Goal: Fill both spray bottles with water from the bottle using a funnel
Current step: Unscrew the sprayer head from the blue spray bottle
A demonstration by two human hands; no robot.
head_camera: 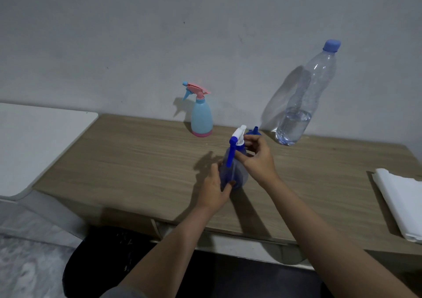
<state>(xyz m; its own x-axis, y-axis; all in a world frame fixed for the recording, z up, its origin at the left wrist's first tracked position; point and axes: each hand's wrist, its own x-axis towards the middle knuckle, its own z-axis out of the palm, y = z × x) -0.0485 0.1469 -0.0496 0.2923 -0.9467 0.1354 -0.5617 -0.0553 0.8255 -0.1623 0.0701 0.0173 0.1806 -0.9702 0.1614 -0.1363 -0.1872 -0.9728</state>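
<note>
A translucent blue spray bottle (pixel 235 172) with a blue-and-white trigger head stands on the wooden table (pixel 137 160). My left hand (pixel 214 190) grips its lower body. My right hand (pixel 258 158) is closed around its neck, just under the spray head. Right behind the hands a blue funnel (pixel 254 131) lies spout up, partly hidden. A light-blue spray bottle (pixel 201 119) with a pink head and base stands by the wall. At the back right stands a tall clear water bottle (pixel 301 101) with a blue cap on, about a third full.
A stack of white paper or cloth (pixel 402 201) lies at the table's right edge. A white surface (pixel 34 142) adjoins the table on the left. The wall runs directly behind the bottles.
</note>
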